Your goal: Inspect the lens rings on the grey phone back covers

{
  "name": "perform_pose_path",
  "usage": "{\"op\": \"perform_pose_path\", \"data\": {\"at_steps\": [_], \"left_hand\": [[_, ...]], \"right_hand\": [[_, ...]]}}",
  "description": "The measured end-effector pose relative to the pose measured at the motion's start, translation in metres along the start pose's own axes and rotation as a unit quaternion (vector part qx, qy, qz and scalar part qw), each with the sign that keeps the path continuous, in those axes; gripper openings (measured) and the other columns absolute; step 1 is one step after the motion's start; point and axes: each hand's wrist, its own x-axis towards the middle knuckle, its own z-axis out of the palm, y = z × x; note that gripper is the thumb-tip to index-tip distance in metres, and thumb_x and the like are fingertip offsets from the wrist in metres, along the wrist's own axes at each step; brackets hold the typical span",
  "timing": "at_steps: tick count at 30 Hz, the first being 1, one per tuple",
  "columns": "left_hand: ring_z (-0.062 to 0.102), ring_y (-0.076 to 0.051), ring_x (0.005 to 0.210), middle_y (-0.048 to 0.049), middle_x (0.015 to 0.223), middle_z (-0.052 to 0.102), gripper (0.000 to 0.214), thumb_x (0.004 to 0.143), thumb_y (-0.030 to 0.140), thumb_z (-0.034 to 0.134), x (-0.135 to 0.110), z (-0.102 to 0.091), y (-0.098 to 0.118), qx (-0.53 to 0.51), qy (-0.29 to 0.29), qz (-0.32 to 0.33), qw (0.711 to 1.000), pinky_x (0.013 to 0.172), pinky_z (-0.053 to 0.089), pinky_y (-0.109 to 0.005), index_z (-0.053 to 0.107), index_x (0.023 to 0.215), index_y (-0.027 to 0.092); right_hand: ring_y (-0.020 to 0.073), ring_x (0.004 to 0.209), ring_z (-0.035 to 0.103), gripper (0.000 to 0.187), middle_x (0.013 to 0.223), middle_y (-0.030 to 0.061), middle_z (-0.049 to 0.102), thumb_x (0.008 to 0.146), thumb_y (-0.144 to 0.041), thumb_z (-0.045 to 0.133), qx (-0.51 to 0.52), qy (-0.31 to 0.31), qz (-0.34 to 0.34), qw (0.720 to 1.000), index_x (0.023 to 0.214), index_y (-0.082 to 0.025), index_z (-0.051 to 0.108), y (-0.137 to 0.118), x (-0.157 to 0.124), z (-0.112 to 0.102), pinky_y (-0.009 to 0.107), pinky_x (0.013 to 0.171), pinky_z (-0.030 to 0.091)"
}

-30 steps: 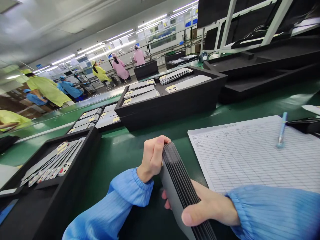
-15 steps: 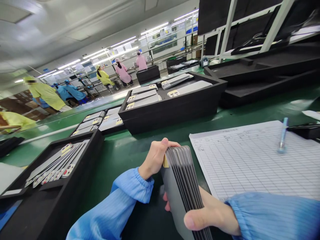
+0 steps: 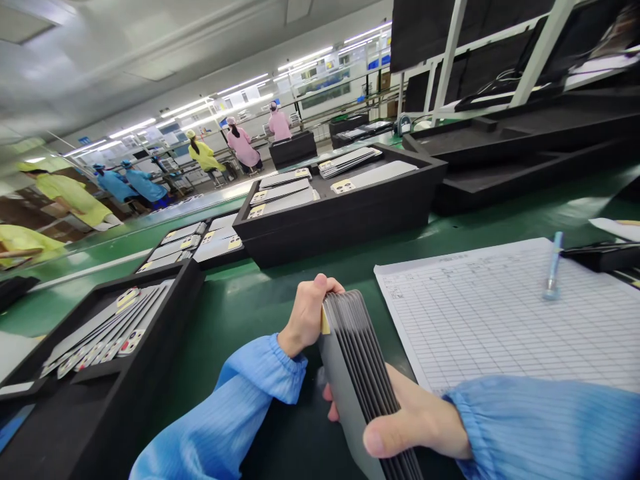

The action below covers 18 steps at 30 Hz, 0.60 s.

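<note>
Between my hands stands a stack of thin grey phone back panels (image 3: 357,373), tilted on edge over the green bench. My left hand (image 3: 306,310) is closed around the upper end, by a yellow label on the outermost panel. Lower down, my right hand (image 3: 407,417) wraps the stack, its thumb across the near side and its fingertips showing on the left. To the left, a black tray (image 3: 113,400) carries a fanned row of similar panels (image 3: 107,327) with camera cut-outs and yellow labels. A printed grid sheet (image 3: 480,327) lies to the right of my hands.
Beyond my hands stands a deep black tray (image 3: 340,230) with grouped panels. Behind it at left is another filled tray (image 3: 200,250). Black trays (image 3: 510,167) are stacked at right. A light-blue pen (image 3: 553,267) rests on the sheet. Several people work in the background.
The view has shifted slightly, so the scene sits a little further left. Panels in my grip lie closer together at the top. Both hands keep their hold.
</note>
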Motion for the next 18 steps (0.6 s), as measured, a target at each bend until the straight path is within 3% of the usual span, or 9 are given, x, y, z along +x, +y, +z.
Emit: {"op": "perform_pose_path", "data": {"at_steps": [6, 11, 15, 18], "left_hand": [[0.038, -0.009, 0.044, -0.0001, 0.049, 0.048, 0.056, 0.081, 0.055, 0.02, 0.001, -0.001, -0.004, -0.021, 0.023, -0.002, 1.0, 0.045, 0.029, -0.024, 0.051, 0.057, 0.016], [0.035, -0.009, 0.043, 0.0019, 0.049, 0.044, 0.054, 0.081, 0.055, 0.018, 0.007, -0.001, -0.014, -0.047, 0.052, -0.017, 0.997, 0.045, 0.03, -0.024, 0.049, 0.057, 0.017], [0.034, -0.009, 0.041, 0.0027, 0.045, 0.041, 0.055, 0.078, 0.058, 0.019, 0.012, 0.001, -0.021, -0.052, 0.073, -0.026, 0.996, 0.045, 0.032, -0.024, 0.046, 0.053, 0.018], [0.036, -0.009, 0.04, 0.0024, 0.044, 0.041, 0.056, 0.077, 0.06, 0.018, 0.014, 0.002, -0.024, -0.047, 0.083, -0.031, 0.995, 0.045, 0.033, -0.024, 0.044, 0.051, 0.018]], "right_hand": [[0.0243, 0.092, 0.053, 0.055, 0.094, 0.0094, 0.057, 0.058, -0.039, 0.07, 0.028, -0.01, 0.0, 1.0, 0.102, -0.012, 0.049, -0.003, -0.001, 0.0, 0.04, 0.078, 0.041], [0.0239, 0.091, 0.055, 0.049, 0.1, 0.0114, 0.056, 0.072, -0.05, 0.055, 0.148, -0.005, -0.055, 0.987, 0.104, -0.014, 0.048, 0.002, 0.001, 0.002, 0.039, 0.078, 0.04], [0.0259, 0.095, 0.055, 0.052, 0.106, 0.0152, 0.055, 0.08, -0.055, 0.04, 0.227, -0.005, -0.022, 0.974, 0.103, -0.01, 0.052, 0.004, 0.002, 0.003, 0.043, 0.086, 0.036], [0.028, 0.098, 0.054, 0.055, 0.108, 0.0157, 0.054, 0.08, -0.057, 0.04, 0.241, 0.004, -0.01, 0.971, 0.104, -0.01, 0.054, 0.002, 0.003, 0.003, 0.045, 0.089, 0.034]]}}
